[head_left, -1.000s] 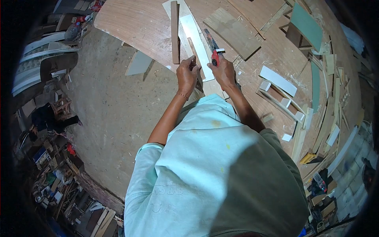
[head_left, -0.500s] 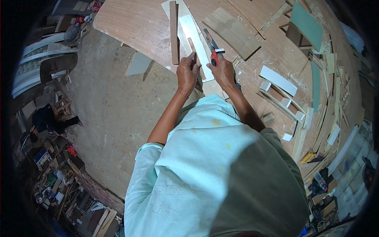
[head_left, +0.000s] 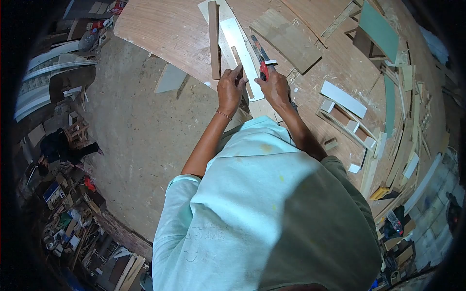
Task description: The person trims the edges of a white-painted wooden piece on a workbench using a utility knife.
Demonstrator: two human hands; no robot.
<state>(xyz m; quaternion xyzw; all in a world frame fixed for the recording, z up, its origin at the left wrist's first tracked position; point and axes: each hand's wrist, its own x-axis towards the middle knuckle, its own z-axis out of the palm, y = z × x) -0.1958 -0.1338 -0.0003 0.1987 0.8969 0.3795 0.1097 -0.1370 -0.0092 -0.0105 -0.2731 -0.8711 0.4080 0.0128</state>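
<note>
My left hand has its fingers closed around a thin wooden strip, which lies slantwise over a long white board. My right hand is just right of the board, its fingers curled and its thumb pointing left. What that hand grips is hidden. At its fingertips is a red and dark, long-bodied tool whose kind I cannot make out, with a small white block beside it. A narrow brown wooden bar lies left of the white board, above my left hand.
On the wooden worktable are a wide plank, a white panel, a wooden frame with white blocks and a green-topped piece. Long strips line the right side. A person in dark clothes is at far left.
My left index finger has shifted slightly on the wooden strip. Both hands otherwise stay in place, and the view moves only a little.
</note>
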